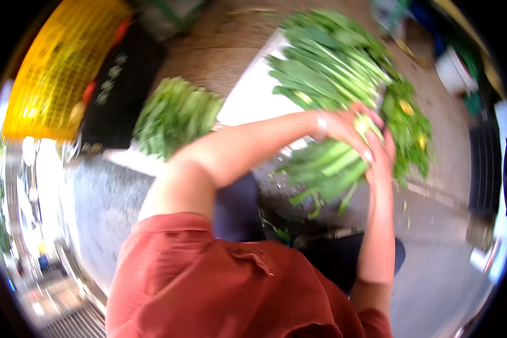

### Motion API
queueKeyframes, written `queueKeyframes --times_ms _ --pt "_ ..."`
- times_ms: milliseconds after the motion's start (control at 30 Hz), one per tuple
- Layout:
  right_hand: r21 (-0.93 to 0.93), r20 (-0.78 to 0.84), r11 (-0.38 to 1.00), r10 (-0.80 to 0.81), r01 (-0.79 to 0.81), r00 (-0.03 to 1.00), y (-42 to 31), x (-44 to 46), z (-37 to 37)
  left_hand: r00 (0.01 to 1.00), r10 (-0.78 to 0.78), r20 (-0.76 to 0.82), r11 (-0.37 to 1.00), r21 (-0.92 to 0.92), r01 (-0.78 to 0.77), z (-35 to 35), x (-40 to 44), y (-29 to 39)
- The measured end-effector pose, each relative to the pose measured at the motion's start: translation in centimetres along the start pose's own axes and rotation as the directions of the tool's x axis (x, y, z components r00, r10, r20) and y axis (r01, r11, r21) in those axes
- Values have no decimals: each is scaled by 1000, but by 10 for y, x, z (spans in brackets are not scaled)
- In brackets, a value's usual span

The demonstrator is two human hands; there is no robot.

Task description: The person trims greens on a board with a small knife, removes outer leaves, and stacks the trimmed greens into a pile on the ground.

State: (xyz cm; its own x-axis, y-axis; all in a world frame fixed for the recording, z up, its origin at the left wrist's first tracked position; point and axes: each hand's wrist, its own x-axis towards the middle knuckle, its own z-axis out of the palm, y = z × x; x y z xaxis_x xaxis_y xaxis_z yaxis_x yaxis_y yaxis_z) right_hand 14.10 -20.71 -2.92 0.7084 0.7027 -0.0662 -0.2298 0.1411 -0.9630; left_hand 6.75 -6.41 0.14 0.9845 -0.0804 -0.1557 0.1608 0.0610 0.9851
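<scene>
The left hand [343,129] and right hand [382,151] meet, left elbow [190,172] bent.

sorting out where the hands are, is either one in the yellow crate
No, the left hand and right hand are both on a bunch of greens, well apart from the yellow crate.

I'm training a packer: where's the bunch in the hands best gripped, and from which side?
I'd wrap the bunch around its pale stem end, from the picture's right: stems gather narrowly there, between left hand and right hand, while leaves spread lower left.
</scene>
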Motion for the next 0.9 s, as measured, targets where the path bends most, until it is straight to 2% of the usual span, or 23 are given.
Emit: queueKeyframes --times_ms 67,100,133,167,200,267,300,333,400,433,467,533,567,600,667,700,733,800,833,867,900 --pt "61 -19 998 14 -13 1000 6 1 -12 995 95 8 994 48 -95 5 15 -19" --pt "36 25 999 -39 38 999 -5 -4 1 995 -102 -20 995 13 103 10 2 2" --pt "10 56 996 -91 91 994 -18 -10 10 977 -214 13 975 -64 214 11 10 -10" --pt "-52 85 996 -71 76 994 -14 -9 2 968 -246 51 959 -135 251 12 13 -17" --pt "-115 105 991 -52 64 993 -10 -6 -11 977 -46 207 979 -184 85 10 6 -8" --pt "-141 120 989 70 -53 990 -13 -8 -19 979 -53 195 971 -221 96 15 14 -21" --pt "-40 78 995 90 -87 993 -15 -12 -14 980 -54 192 966 -238 99 18 13 -21" --pt "-49 89 995 87 -83 992 -14 -12 -15 990 -20 136 973 -227 51 21 13 -19" --pt "60 -66 993 105 -101 992 -13 -12 -21 986 -164 36 980 -111 167 23 9 -4" --pt "59 -81 992 115 -110 990 -18 -10 -24 994 -103 -41 993 -58 101 25 10 -3" --pt "52 -71 993 113 -110 991 -19 -8 -24 994 -96 -51 994 -61 93 28 13 -4" --pt "134 -189 988 101 -77 977 -26 -8 -21 954 6 -299 943 320 95 37 16 -4" --pt "76 -236 997 46 -29 971 -22 -6 -22 942 30 -333 876 462 136 44 17 -3" --pt "69 -229 997 45 -29 972 -24 -6 -20 940 34 -339 879 458 133 46 8 5" --pt "197 -268 980 28 26 963 -29 -5 -11 892 82 -445 809 553 201 52 -17 22" --pt "229 -252 973 61 -2 966 -42 -12 6 937 62 -345 757 628 181 50 -22 26" --pt "225 -246 974 58 -1 967 -43 -12 8 935 67 -349 758 627 180 48 -18 21" --pt "192 -321 980 10 54 947 -42 -11 13 930 255 -264 779 627 -35 41 -10 4" --pt "97 -325 991 -57 93 944 -41 -13 17 925 272 -265 822 564 -80 39 -11 1" --pt "96 -321 991 -60 96 945 -41 -11 15 923 276 -267 820 566 -82 35 -12 0" --pt "95 -239 989 -91 117 967 -41 -9 10 914 289 -285 854 509 -112 30 -14 0"
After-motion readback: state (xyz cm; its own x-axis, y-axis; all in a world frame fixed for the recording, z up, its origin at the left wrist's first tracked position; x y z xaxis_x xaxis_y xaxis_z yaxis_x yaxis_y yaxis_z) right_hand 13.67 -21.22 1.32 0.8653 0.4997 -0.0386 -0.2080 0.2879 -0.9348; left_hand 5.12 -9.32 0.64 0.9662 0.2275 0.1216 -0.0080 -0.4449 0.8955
